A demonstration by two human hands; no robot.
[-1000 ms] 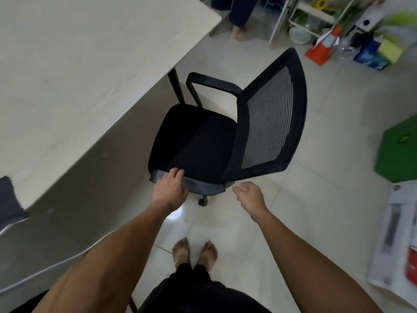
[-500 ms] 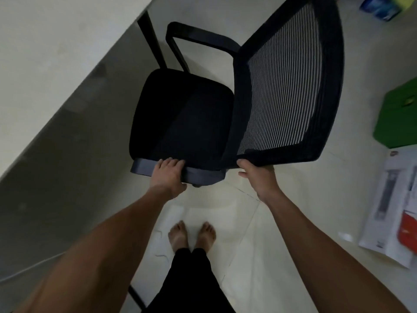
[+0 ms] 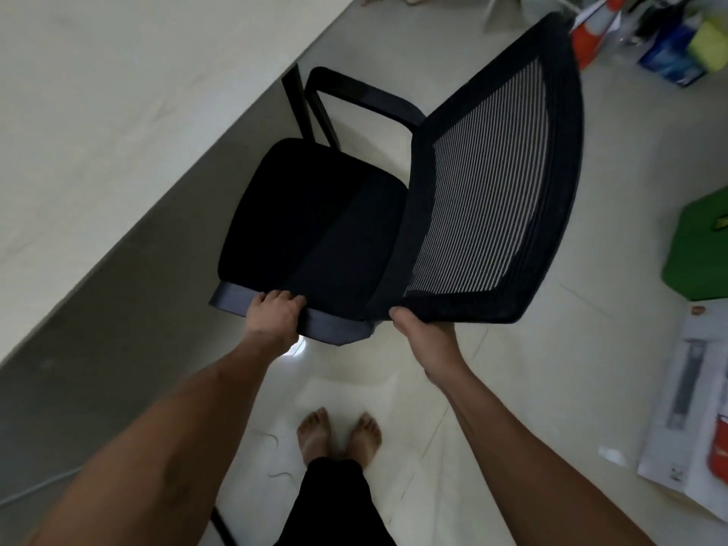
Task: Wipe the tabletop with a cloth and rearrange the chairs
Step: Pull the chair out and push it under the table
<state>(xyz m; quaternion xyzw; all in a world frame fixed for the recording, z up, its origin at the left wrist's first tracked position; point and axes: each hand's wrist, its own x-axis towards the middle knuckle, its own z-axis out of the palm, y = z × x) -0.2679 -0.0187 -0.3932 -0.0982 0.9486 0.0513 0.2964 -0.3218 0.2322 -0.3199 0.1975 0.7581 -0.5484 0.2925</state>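
Note:
A black office chair point(image 3: 327, 226) with a mesh backrest point(image 3: 488, 191) stands beside the pale tabletop point(image 3: 118, 124), its seat turned toward the table. My left hand point(image 3: 273, 317) grips the near armrest, fingers curled over its top. My right hand point(image 3: 423, 329) holds the backrest's near edge, thumb on the rim and fingers hidden behind it. The far armrest point(image 3: 366, 92) sits close to the black table leg point(image 3: 297, 104). No cloth is in view.
My bare feet point(image 3: 338, 435) stand on the glossy tile floor just behind the chair. A green box point(image 3: 697, 250) and a flat printed carton point(image 3: 693, 407) lie on the right. An orange cone point(image 3: 591, 33) and clutter sit at the far right.
My right hand has closed on the backrest's edge after hanging free a second ago. The chair now sits nearer to me and fills more of the view; the left hand keeps its hold.

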